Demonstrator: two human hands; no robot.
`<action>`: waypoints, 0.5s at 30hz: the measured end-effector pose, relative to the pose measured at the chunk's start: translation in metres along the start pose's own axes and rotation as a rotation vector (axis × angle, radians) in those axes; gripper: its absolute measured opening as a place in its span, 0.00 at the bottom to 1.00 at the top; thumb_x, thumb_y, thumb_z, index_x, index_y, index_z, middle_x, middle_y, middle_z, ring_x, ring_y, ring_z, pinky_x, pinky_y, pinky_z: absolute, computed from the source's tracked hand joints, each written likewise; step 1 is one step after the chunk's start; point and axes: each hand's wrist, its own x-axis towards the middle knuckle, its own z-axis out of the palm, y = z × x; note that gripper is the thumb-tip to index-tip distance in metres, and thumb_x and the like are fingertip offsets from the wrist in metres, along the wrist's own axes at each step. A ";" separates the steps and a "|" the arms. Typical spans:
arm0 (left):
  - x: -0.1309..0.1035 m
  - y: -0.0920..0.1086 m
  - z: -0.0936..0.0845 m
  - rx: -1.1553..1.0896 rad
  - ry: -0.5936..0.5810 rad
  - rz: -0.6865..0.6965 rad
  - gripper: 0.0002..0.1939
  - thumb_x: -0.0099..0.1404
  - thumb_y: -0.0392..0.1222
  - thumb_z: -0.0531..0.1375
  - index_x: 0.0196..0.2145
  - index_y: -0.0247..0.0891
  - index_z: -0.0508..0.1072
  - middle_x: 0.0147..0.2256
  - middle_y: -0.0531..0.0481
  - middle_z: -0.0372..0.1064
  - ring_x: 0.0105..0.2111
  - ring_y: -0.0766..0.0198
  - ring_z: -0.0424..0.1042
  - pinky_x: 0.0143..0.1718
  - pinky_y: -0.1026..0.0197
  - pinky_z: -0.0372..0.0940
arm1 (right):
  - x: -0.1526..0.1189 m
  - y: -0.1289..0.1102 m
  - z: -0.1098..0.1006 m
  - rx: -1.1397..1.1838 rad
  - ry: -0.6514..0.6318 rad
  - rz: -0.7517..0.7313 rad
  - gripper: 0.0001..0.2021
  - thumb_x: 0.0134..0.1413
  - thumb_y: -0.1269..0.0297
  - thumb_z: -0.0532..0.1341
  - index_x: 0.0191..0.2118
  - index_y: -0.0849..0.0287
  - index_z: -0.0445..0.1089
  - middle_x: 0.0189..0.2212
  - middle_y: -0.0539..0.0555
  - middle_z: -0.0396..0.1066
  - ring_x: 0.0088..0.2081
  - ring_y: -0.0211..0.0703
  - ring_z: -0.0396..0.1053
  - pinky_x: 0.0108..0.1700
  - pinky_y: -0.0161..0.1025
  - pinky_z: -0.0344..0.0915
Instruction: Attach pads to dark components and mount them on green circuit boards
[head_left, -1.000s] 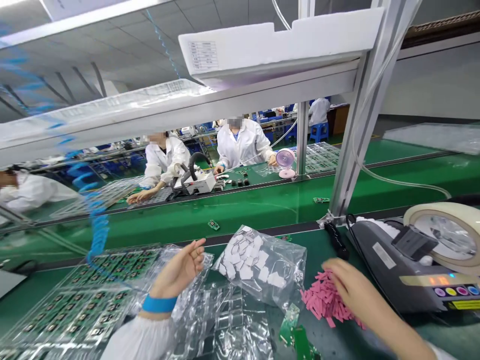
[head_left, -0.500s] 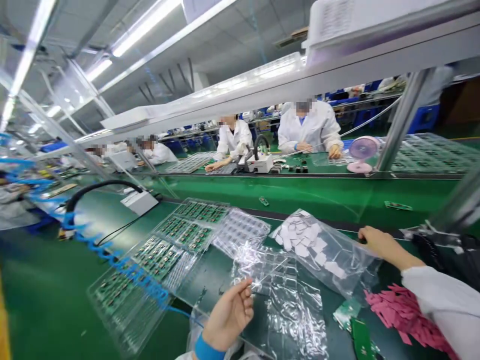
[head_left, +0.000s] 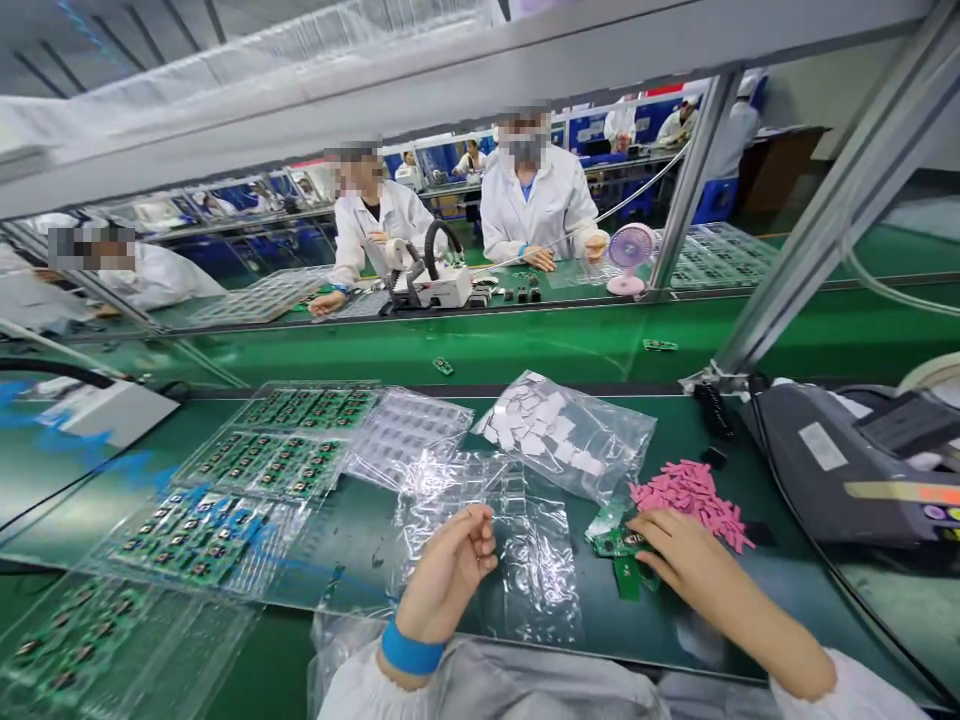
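Observation:
My left hand, with a blue band at its wrist, hovers over a clear plastic tray near the front edge of the bench. Its thumb and fingers are pressed together; anything between them is too small to make out. Over at the right, my right hand has its thumb and fingertips closed at a small green circuit board. That board lies among other green boards, beside a heap of pink strips. My fingers partly cover it.
A clear bag of white pieces lies behind the tray. Trays of circuit boards spread leftward, with a blue coiled hose across them. A green conveyor runs beyond the bench; co-workers sit opposite. A grey bag and cable stand right.
My right hand has come back from the far bench edge near the bag to the circuit boards. My left hand stays closed over the tray. The view has turned right.

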 end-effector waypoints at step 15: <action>0.010 -0.001 -0.065 1.031 0.330 0.438 0.24 0.53 0.46 0.59 0.48 0.38 0.67 0.57 0.36 0.60 0.60 0.47 0.52 0.61 0.47 0.41 | 0.130 -0.097 0.046 -0.096 -0.194 -0.072 0.05 0.58 0.68 0.59 0.32 0.63 0.69 0.35 0.52 0.69 0.41 0.42 0.67 0.44 0.45 0.63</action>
